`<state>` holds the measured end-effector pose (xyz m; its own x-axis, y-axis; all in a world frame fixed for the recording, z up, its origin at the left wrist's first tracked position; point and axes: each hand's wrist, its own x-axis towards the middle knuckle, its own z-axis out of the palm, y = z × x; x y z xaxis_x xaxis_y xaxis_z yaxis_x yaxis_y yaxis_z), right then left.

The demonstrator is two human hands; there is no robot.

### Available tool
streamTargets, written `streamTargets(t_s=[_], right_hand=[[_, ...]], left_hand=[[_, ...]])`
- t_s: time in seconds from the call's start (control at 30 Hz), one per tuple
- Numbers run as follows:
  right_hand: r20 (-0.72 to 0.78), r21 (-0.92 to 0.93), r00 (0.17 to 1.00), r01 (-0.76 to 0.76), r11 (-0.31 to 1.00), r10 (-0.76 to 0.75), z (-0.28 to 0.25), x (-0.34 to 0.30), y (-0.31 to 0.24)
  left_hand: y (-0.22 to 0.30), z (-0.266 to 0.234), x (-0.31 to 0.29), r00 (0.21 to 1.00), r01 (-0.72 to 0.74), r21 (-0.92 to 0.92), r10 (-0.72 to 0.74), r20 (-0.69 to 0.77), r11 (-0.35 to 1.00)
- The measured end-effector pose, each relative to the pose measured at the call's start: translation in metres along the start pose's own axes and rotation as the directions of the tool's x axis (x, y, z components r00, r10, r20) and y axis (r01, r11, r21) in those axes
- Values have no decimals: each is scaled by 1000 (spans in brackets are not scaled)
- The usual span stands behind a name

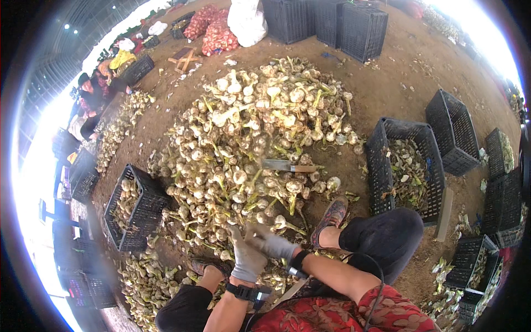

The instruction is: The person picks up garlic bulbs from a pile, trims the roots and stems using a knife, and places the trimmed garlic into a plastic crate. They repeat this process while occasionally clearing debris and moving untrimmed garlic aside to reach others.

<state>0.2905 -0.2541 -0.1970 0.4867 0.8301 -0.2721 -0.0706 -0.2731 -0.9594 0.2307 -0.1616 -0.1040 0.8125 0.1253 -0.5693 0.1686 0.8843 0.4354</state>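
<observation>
My left hand point(248, 259), in a grey-white work glove, is raised over the near edge of a heap of garlic bulbs point(238, 177). Its fingers stretch upward, with nothing visible in them. Close against it is my right hand point(274, 243), gloved alike, its fingertips smeared by motion and partly behind the left hand. Whether anything lies between the two palms is hidden. Farther up the heap rests a knife point(301, 168) with a wooden handle and broad blade, out of both hands. The bulbs carry cut stems and soil.
At left stands a black crate point(144, 213) holding garlic bulbs. A larger crate point(406, 130) at right contains trimmings, beside another crate point(453, 133). Red net sacks point(219, 36), a white sack point(247, 23) and stacked crates point(362, 33) stand far back. A person point(91, 102) sits far left.
</observation>
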Motion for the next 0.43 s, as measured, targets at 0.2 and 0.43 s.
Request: streamTargets(t_s=[0.2,0.43], right_hand=[[-570,-175,759,-488,855,316,-102,4,183],[-689,161,576,-470,868,439,-74,8,167]], left_hand=[[20,-4,-5,975,10,170,29,-222,985],[-29,-233,-31,809,229,34,-171,-563,973]])
